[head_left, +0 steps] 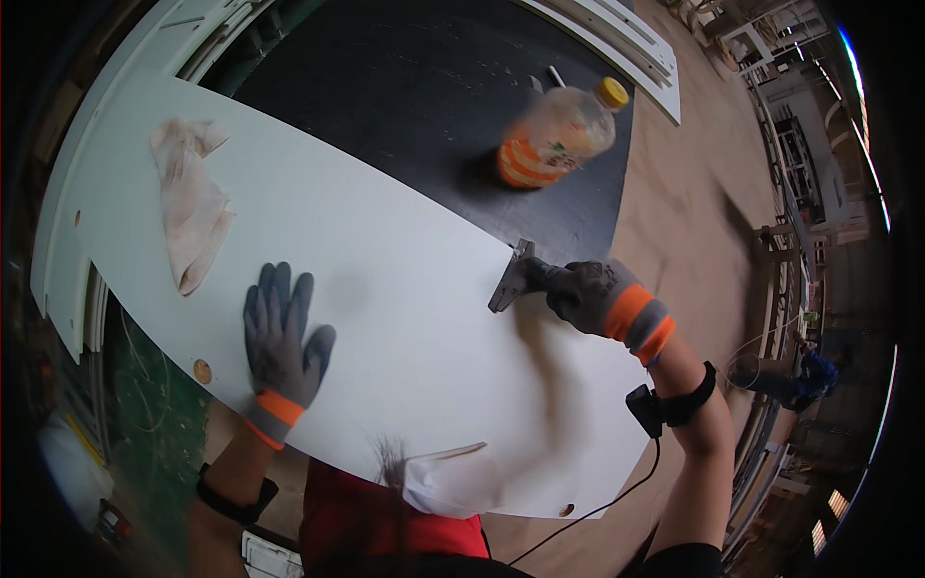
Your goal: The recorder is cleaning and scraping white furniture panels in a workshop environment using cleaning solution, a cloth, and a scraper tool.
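A large white panel (385, 260) lies across in front of me, with small round holes near its edges. My left hand (281, 337), in a grey glove with an orange cuff, rests flat on it with the fingers stretched out, holding nothing. My right hand (593, 297), in a matching glove, is closed around the handle of a black scraper (515, 276). The scraper's wide blade is at the panel's far right edge; whether it touches is unclear. A crumpled, stained pale rag (191, 202) lies on the panel's left part.
Beyond the panel, a clear plastic bottle (557, 140) with an orange-striped lower part and yellow cap stands on a black surface (385, 87). More white boards (626, 48) lie at the far right. A person (809, 376) in blue is off to the right. A black cable (617, 501) trails from my right forearm.
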The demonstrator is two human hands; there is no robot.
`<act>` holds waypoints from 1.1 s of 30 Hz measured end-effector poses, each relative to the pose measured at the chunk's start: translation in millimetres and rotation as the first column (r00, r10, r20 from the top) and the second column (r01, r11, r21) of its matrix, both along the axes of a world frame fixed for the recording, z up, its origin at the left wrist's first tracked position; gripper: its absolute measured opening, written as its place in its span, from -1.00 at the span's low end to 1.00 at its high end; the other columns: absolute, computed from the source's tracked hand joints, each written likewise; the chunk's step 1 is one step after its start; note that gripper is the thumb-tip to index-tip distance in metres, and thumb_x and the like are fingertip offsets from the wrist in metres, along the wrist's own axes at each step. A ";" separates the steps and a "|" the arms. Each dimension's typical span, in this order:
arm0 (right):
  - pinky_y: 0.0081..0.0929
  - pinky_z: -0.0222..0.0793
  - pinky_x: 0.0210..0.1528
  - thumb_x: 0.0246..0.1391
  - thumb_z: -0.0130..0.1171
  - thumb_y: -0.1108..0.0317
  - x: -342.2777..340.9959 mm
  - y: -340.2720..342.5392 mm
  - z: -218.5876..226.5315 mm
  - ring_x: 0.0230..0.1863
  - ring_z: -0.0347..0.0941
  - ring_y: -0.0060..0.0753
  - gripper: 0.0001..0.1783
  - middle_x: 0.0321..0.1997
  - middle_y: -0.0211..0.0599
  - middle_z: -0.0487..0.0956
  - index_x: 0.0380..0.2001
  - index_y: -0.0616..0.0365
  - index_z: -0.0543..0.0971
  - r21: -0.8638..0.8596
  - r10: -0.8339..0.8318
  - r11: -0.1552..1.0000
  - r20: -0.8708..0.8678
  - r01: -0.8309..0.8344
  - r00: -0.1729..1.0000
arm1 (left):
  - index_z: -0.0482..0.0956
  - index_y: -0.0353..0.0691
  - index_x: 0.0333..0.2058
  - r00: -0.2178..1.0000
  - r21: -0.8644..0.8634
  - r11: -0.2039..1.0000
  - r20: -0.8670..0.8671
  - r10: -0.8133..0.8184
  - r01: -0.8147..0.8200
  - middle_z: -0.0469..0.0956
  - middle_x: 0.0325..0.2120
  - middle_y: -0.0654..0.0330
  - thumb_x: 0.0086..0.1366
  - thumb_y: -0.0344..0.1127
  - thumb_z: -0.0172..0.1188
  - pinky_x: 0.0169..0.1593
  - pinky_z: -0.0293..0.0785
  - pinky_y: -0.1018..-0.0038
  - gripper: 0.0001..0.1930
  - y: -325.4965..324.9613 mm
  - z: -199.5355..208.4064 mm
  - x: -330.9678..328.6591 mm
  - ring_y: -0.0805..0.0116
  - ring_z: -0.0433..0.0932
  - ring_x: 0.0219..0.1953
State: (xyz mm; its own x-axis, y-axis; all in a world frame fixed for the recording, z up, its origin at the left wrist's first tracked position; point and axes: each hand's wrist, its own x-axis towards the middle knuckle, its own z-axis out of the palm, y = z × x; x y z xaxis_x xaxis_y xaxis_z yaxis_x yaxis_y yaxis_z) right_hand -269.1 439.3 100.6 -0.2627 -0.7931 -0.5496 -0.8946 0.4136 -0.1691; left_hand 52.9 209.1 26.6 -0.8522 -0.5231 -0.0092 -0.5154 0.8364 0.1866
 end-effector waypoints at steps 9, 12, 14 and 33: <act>-0.19 0.43 -0.30 0.05 0.10 0.26 13.5 -77.8 0.4 -0.38 0.52 -0.03 -0.71 -0.42 -0.19 0.58 -0.11 -0.06 0.54 -0.134 0.023 0.991 0.036 -0.018 0.999 | 0.19 -0.42 0.26 0.982 0.304 0.945 -0.179 -0.065 0.118 0.12 0.29 -0.21 0.19 -0.27 0.10 0.37 -0.16 -0.08 -0.33 -15.0 10.2 21.6 -0.24 0.03 0.35; -0.22 0.42 -0.33 0.01 0.14 0.31 17.4 -106.5 -1.0 -0.40 0.50 -0.05 -0.83 -0.45 -0.19 0.56 -0.30 0.04 0.60 -0.165 0.049 0.985 0.024 -0.044 0.999 | 0.18 -0.47 0.24 0.960 0.371 0.913 -0.270 -0.069 0.170 0.12 0.27 -0.25 0.33 -0.20 0.03 0.35 -0.09 -0.09 -0.39 -33.4 18.4 29.6 -0.28 0.07 0.33; -0.24 0.42 -0.33 0.01 0.13 0.32 19.7 -123.4 -0.9 -0.39 0.50 -0.06 -0.85 -0.44 -0.21 0.57 -0.32 0.04 0.60 -0.156 0.079 0.985 0.014 -0.076 0.997 | 0.18 -0.50 0.23 0.884 0.374 0.885 -0.459 -0.085 0.279 0.13 0.26 -0.28 0.35 -0.19 0.00 0.32 0.00 -0.09 -0.40 -48.1 25.2 40.4 -0.32 0.08 0.32; -0.12 0.45 -0.27 0.08 0.09 0.13 47.8 -201.3 -4.8 -0.36 0.56 0.00 -0.60 -0.45 -0.04 0.61 -0.02 -0.01 0.55 -0.084 0.157 0.983 -0.075 -0.163 0.985 | 0.26 -0.07 0.27 0.936 -0.045 0.955 -0.215 0.279 -0.294 0.14 0.24 -0.16 0.07 0.01 0.32 0.34 -0.01 0.08 -0.20 -175.3 -2.0 12.0 -0.16 0.05 0.33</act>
